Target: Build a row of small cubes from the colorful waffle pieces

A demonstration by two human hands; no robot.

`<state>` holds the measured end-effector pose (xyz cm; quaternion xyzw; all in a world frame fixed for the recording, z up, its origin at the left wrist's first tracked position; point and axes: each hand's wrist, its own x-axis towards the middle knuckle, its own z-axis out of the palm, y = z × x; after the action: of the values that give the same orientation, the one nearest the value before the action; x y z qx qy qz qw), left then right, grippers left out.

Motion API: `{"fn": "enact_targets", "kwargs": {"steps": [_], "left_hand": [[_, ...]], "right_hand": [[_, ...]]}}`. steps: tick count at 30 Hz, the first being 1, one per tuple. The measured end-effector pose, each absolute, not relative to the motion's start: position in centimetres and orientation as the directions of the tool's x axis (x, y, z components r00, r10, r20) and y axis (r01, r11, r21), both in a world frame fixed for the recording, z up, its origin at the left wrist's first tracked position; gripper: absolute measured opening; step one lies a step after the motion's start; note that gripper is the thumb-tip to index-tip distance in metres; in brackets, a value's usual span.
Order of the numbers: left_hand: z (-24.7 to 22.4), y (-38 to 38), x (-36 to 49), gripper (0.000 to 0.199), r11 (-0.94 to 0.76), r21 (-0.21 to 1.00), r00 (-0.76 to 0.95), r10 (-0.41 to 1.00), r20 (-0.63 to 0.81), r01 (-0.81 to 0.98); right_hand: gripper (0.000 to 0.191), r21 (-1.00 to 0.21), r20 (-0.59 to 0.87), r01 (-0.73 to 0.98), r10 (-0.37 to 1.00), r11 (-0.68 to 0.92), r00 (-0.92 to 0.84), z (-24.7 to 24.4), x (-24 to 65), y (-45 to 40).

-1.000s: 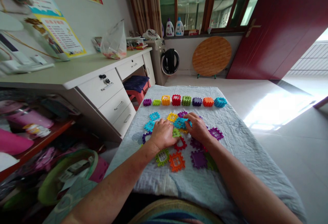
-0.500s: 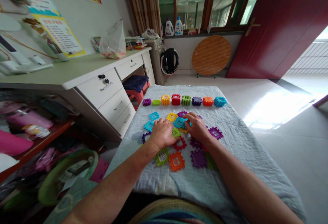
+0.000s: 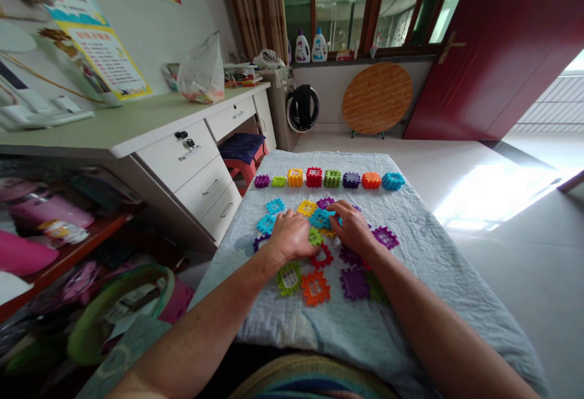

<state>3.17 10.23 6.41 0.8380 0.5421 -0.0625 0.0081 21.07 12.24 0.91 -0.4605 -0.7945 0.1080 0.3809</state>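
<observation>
Interlocking plastic building tiles with notched edges lie spread over a cloth-covered table. My left hand [image 3: 292,236] rests low among them, fingers curled and thumb out to the right, closed around a lime green tile [image 3: 314,237] that it partly covers. Opposite it, my right hand [image 3: 350,224] pinches the right side of a blue tile [image 3: 320,218] with bent fingers. A red tile [image 3: 323,256] lies just under my left thumb. Beyond the hands is a yellow tile [image 3: 307,207]. Closer to me lie an orange tile [image 3: 316,288], a green tile [image 3: 289,279] and a purple tile [image 3: 354,283].
Along the far side of the table [image 3: 424,265] runs a row of assembled blocks, among them a red cube [image 3: 314,177] and a blue block [image 3: 393,180]. A white desk [image 3: 182,162] stands at the left, with a stool [image 3: 243,149] beside it.
</observation>
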Motion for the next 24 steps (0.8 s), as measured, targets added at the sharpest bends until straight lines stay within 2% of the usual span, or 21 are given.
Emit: {"fn": "enact_targets", "kwargs": {"steps": [6, 11, 15, 20, 24], "left_hand": [[6.4, 10.3, 3.1, 0.045, -0.426, -0.048, 0.422, 0.904, -0.075, 0.904], [7.2, 12.0, 0.4, 0.044, -0.415, -0.027, 0.416, 0.908, 0.057, 0.91], [7.8, 15.9, -3.4, 0.051, -0.387, -0.034, 0.387, 0.909, 0.155, 0.922], [6.9, 23.4, -7.6, 0.058, -0.376, -0.057, 0.38, 0.915, 0.137, 0.925], [5.6, 28.5, -9.2, 0.061, -0.443, -0.064, 0.448, 0.888, 0.102, 0.894]], "right_hand": [[0.028, -0.537, 0.502, 0.646, 0.821, 0.543, -0.272, 0.8, 21.1, 12.2], [0.026, -0.529, 0.507, 0.647, 0.816, 0.548, -0.277, 0.8, 21.1, 12.2], [0.026, -0.525, 0.503, 0.645, 0.814, 0.555, -0.291, 0.9, 21.2, 12.2], [0.026, -0.527, 0.498, 0.65, 0.819, 0.548, -0.286, 0.8, 21.3, 12.3], [0.027, -0.537, 0.487, 0.653, 0.828, 0.534, -0.278, 0.8, 21.4, 12.3]]}}
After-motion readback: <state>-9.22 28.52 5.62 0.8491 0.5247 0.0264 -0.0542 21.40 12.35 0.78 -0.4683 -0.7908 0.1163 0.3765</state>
